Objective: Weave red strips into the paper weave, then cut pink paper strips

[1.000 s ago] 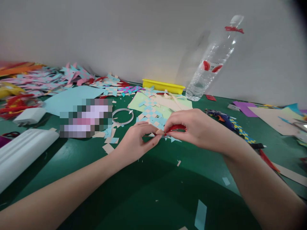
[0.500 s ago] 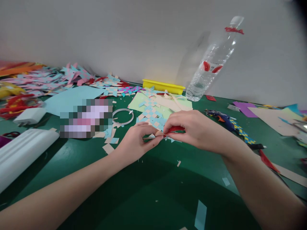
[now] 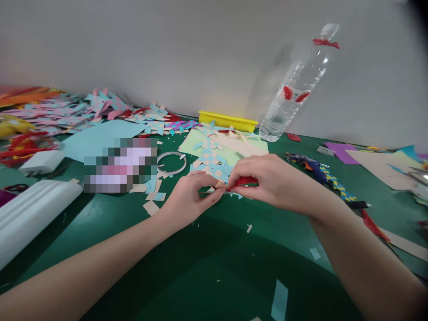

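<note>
Close together above the green table, both my hands are pinched with their fingertips nearly touching. My left hand [image 3: 192, 196] has thumb and forefinger closed; a thin pale edge shows by them, but what they grip is too small to make out. In my right hand [image 3: 267, 180] is a thin, glossy red piece [image 3: 246, 180], visible inside the curled fingers and reaching to the fingertips. Just behind the hands lies a woven blue-and-cream paper piece [image 3: 211, 157], its near end partly covered by them.
A water bottle [image 3: 297, 91] stands by the wall beside a yellow tray [image 3: 228, 121]. On the left are a roll of tape [image 3: 184, 164], a blurred-out phone-like object [image 3: 120, 167], a white charger [image 3: 43, 161] and blue paper [image 3: 100, 133]. Paper scraps dot the green table [image 3: 214, 258].
Almost nothing differs. The fingers of my left hand have shifted very slightly at the pinch, and the red piece shows a little differently inside my right hand.
</note>
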Tool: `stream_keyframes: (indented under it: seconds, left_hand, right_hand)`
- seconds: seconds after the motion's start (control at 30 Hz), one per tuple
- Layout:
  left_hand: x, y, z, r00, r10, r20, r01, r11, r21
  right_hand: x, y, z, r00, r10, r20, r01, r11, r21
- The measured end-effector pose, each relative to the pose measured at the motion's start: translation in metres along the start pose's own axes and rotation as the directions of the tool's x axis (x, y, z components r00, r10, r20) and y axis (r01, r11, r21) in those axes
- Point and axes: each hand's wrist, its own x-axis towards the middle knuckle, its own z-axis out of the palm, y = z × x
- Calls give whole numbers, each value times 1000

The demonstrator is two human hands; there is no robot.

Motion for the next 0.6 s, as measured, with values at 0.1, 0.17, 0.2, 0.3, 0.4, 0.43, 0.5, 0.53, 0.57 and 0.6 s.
stream_keyframes:
  seconds: [0.1, 0.17, 0.2, 0.3, 0.4, 0.43, 0.5, 0.53, 0.57, 0.6]
  left_hand:
    - [-1, 2, -1, 1000, -18, 13, 18, 1000, -2]
    - [-1, 3, -1, 1000, -24, 18, 24, 1000, -4]
    - [-1, 4, -2, 1000, -25, 15, 25, 1000, -7]
    - [-1, 3, -1, 999, -33, 7, 33, 999, -16]
    - [0, 2, 0, 999, -34, 5, 34, 999, -28]
    - [-1, 1, 0, 999, -33, 5, 33, 999, -30]
    - [-1, 1, 0, 999, -31, 8, 31, 999, -34]
    - [-1, 1, 0, 1000, -26, 7, 26, 999, -36]
    - [-1, 2, 0, 1000, -18, 2, 18, 999, -39]
    - [0, 2, 0, 1000, -8, -2, 8, 999, -42]
  right_hand:
    - [1, 1, 1, 1000, 16, -17, -16, 1000, -12]
    - [2, 1, 1, 1000, 14, -17, -14, 1000, -17]
    - [2, 1, 1, 1000, 13, -16, -13, 1000, -17]
    - [2, 0, 1, 1000, 16, -17, -16, 1000, -20]
    - [3, -1, 1, 1000, 20, -15, -21, 999, -27]
    - [3, -2, 1, 1000, 19, -12, -20, 999, -30]
    - [2, -3, 1, 1000, 12, -6, -13, 999, -31]
    - [2, -3, 1, 1000, 5, -4, -5, 1000, -27]
    - [2, -3, 2, 1000, -5, -1, 5, 1000, -21]
    - [2, -4, 2, 1000, -16, 1, 16, 1000, -13]
